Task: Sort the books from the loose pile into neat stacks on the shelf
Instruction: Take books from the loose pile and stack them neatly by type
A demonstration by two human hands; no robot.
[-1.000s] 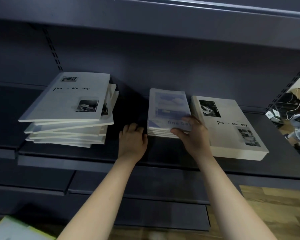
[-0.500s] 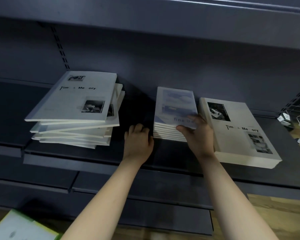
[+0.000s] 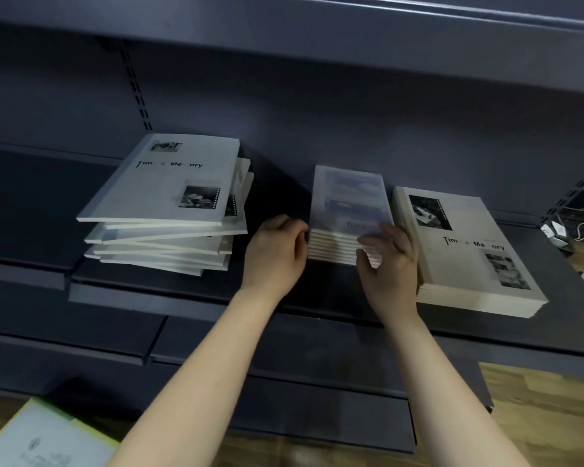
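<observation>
A neat stack of small blue-covered books stands mid-shelf on the dark shelf. My left hand touches the stack's near left edge with loosely curled fingers. My right hand rests its spread fingers on the top cover's near right corner, thumb against the front page edges. Right of it lies a tidy stack of large white "Time & Memory" books. At the left sits the loose, skewed pile of the same white books.
An upper shelf overhangs the books. A slotted upright runs up the back panel. Lower shelf ledges step toward me. A pale green-edged book lies at the bottom left above a wooden floor. Cables and clutter show at the right edge.
My left hand has closed in against the blue stack's left edge. My right hand has lifted from lying flat on the cover to fingertips at its near corner.
</observation>
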